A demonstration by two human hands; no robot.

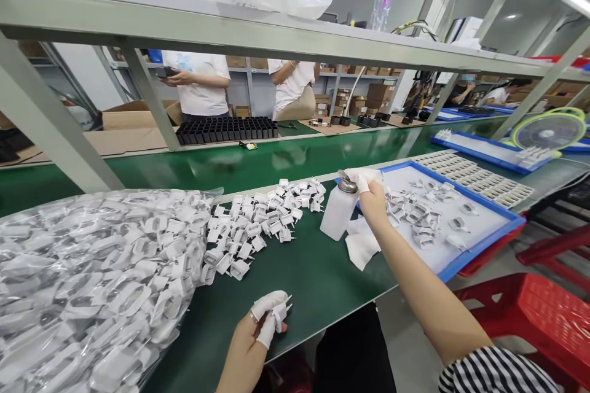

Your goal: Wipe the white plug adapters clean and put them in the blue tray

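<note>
My left hand point(260, 325), with white finger cots, is closed around a small white plug adapter point(280, 314) near the table's front edge. My right hand point(369, 193) is closed on a white cloth point(362, 178) and presses it down on the metal top of a white dispenser bottle point(338, 212). A loose pile of white plug adapters point(258, 221) lies on the green mat between the hands. Another white cloth point(362, 247) lies beside the bottle.
A large clear bag of adapters point(87, 282) fills the left. A blue-rimmed tray point(488, 239) with several adapters sits on the right, red crates point(544, 313) below it. Two people stand across the green belt point(230, 166) behind a black tray point(225, 129). A green fan point(548, 132) stands far right.
</note>
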